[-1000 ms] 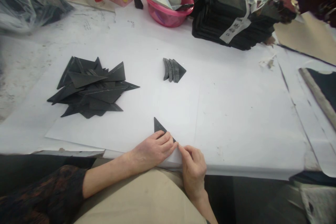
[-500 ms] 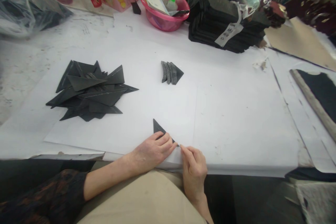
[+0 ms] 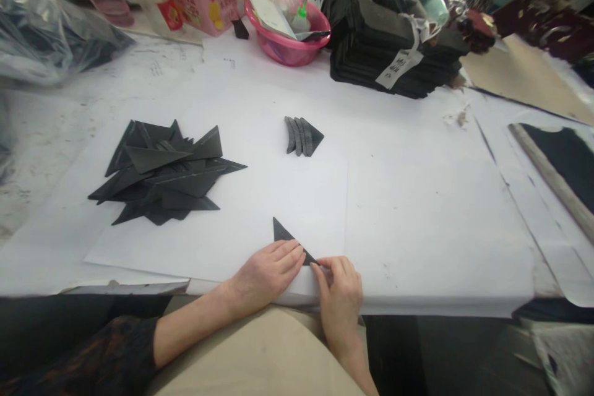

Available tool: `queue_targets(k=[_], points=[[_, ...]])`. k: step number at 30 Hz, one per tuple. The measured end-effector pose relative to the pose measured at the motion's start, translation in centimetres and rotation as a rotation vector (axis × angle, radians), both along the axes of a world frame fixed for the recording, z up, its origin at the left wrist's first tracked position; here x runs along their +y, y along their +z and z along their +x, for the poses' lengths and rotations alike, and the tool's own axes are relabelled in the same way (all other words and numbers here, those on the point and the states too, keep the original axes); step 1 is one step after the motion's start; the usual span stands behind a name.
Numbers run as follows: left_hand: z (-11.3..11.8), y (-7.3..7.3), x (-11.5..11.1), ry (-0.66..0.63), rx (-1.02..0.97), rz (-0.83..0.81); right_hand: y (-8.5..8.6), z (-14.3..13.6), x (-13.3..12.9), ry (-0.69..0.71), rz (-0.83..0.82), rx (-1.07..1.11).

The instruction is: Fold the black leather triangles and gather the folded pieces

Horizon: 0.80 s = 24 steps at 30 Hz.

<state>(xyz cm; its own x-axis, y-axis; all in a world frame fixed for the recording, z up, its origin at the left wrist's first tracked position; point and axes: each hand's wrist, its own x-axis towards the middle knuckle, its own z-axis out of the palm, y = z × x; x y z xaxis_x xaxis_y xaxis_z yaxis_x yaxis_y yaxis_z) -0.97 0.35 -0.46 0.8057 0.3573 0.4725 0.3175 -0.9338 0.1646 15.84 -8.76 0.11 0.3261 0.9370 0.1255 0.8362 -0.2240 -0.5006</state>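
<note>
1. Triangle (image 3: pixel 281 231), black, lay near the table's (image 3: pixel 417 304) front edge: left hand (image 3: pixel 266 272) laid over it, fingers together, thumb hidden, so no telling if it gripped; right hand (image 3: pixel 341 291) nearly closed, pinching the low corner.
2. Too hard a pinch could have bent that thin tip; light left-hand pressure, let it skew.
3. Beyond, a nudge could have spread the small overlapped stack (image 3: pixel 304 136).
4. Leftward, a tug could have toppled the jagged pile (image 3: pixel 162 182).
</note>
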Motion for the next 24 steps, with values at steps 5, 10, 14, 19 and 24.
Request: queue_targets(k=[5, 10, 14, 19, 24], points=[[-1.0, 0.0, 0.3, 0.099, -0.001, -0.052, -0.1, -0.1, 0.0, 0.0, 0.006, 0.049], [-1.1, 1.1, 0.9, 0.12, -0.023, -0.061, 0.1, 0.0, 0.2, 0.005, 0.068, 0.192], [0.4, 1.9, 1.4, 0.048, -0.053, -0.16, 1.2, -0.1, 0.7, 0.021, 0.12, 0.352], [1.5, 3.0, 1.8, 0.016, -0.076, -0.52, 2.7, 0.1, 1.0, -0.067, 0.021, 0.619], [1.1, 3.9, 1.9, 0.0, -0.052, -0.716, 2.9, 0.3, 1.0, -0.09, -0.075, 0.918]])
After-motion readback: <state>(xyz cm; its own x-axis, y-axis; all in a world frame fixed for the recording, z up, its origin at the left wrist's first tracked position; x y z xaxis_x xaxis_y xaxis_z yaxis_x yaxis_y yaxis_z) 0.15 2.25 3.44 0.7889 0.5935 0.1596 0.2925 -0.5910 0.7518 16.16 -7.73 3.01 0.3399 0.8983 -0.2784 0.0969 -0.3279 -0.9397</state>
